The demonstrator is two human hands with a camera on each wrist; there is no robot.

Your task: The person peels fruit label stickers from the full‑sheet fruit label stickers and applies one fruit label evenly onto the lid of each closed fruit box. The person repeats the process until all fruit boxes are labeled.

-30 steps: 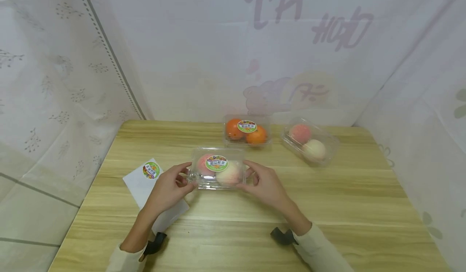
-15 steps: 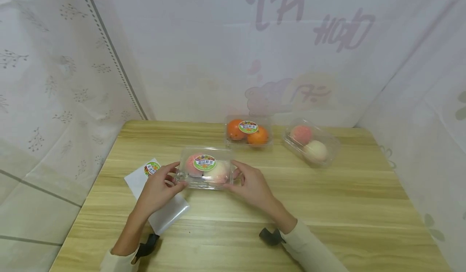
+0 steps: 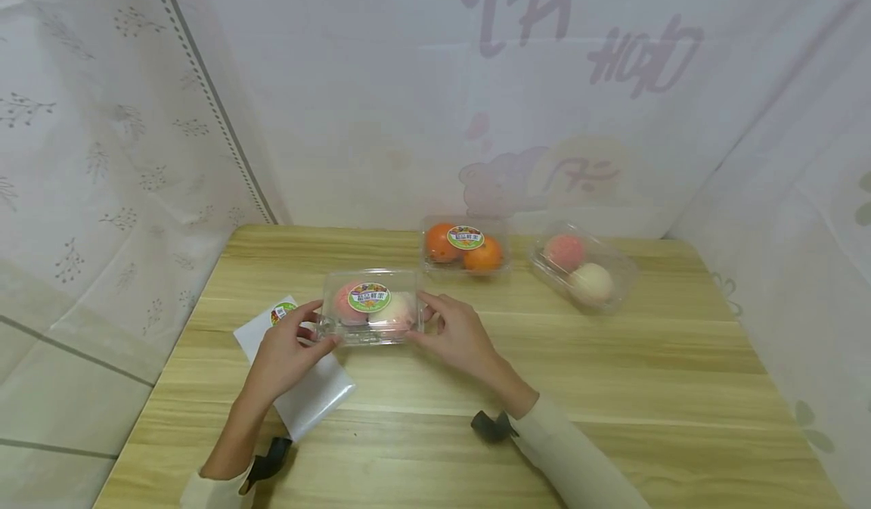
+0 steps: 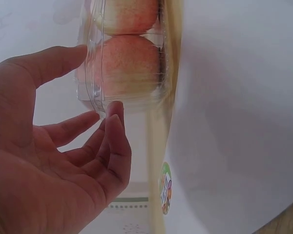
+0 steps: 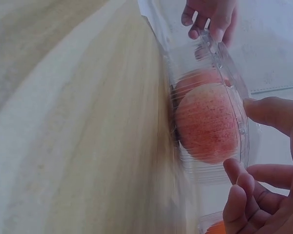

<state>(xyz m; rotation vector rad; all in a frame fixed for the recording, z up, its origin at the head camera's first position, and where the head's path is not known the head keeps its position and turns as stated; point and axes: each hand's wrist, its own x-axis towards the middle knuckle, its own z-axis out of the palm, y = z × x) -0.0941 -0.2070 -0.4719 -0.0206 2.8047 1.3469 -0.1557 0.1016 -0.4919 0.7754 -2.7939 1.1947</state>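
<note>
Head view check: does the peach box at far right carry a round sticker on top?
No, the far-right box shows only clear plastic over its fruit, whereas the held box bears a round sticker.

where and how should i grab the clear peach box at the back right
Probably by its two short end walls: right hand from the front right, left hand from the back left. The peach box lies diagonally, its length running between those ends. Go carefully at the left: the box of oranges stands close there.
</note>
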